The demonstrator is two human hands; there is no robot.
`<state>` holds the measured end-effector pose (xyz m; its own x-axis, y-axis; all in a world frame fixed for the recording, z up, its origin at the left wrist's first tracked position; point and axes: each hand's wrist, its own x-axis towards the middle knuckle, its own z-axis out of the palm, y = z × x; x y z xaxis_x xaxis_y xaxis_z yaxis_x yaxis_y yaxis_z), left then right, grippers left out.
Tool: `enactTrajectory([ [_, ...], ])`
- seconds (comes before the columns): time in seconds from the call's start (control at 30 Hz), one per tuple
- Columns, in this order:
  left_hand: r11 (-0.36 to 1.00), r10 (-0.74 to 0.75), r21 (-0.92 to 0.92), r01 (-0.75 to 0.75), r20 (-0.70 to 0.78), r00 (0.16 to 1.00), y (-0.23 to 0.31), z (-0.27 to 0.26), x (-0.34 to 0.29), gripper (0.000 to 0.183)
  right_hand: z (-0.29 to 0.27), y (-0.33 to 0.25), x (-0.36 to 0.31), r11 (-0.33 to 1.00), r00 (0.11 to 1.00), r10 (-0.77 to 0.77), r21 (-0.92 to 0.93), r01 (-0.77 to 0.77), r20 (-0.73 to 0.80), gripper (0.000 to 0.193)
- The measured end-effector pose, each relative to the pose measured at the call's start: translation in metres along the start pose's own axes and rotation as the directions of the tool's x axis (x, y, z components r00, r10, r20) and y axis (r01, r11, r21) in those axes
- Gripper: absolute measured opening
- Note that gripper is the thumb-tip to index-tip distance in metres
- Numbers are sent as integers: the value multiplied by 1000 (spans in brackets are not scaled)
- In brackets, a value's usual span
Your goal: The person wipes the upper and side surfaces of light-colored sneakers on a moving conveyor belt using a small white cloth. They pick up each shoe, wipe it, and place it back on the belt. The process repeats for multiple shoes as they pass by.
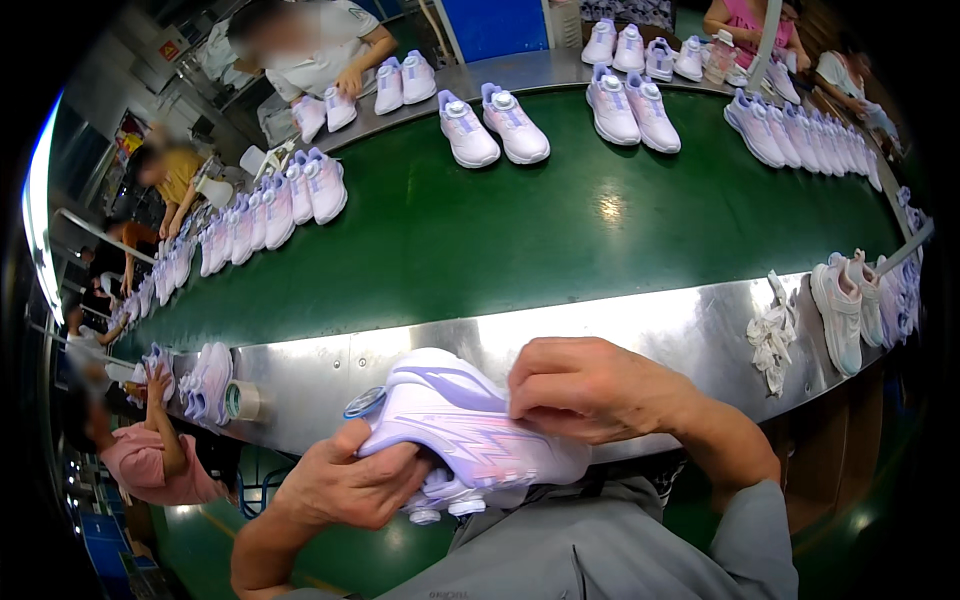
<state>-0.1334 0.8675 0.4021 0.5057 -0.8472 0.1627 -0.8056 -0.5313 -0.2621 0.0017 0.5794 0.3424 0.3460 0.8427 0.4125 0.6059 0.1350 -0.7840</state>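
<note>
A white and lilac sneaker [450, 410] with zigzag side stripes is held tilted on its side in front of my body. My left hand [365, 480] is closed on it at the ankle opening, the thumb on top. Below the opening hang round white dials [466, 507], partly hidden. My right hand [580, 390] has its fingers curled in a pinch against the shoe's side near the sole; what they hold, if anything, is hidden. A blue-rimmed round thing [365, 402] shows just beyond my left thumb.
A steel ledge [640, 330] borders the green conveyor belt [560, 230]. On the ledge are a tape roll [243, 400], lilac shoes [210, 383], a crumpled white cloth [772, 340] and white shoes [838, 310]. Shoe pairs [515, 125] stand on the belt. Co-workers sit around it.
</note>
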Motion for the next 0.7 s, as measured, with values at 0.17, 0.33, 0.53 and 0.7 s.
enactTrajectory([
  [0.17,999,-51,-9,51,37,998,-9,-6,7,17,-13,0,-36,986,988,152,68,-151,-12,15],
  [0.33,996,-80,49,77,61,995,-26,-18,25,22,-13,3,-63,972,966,210,144,-188,-151,14],
  [0.53,987,-157,51,156,35,987,-74,-8,102,22,-63,48,-103,902,801,432,219,-373,-415,8],
  [0.7,997,-74,-30,72,-100,992,-139,39,235,16,-66,130,-130,561,636,745,703,-436,-200,19],
])
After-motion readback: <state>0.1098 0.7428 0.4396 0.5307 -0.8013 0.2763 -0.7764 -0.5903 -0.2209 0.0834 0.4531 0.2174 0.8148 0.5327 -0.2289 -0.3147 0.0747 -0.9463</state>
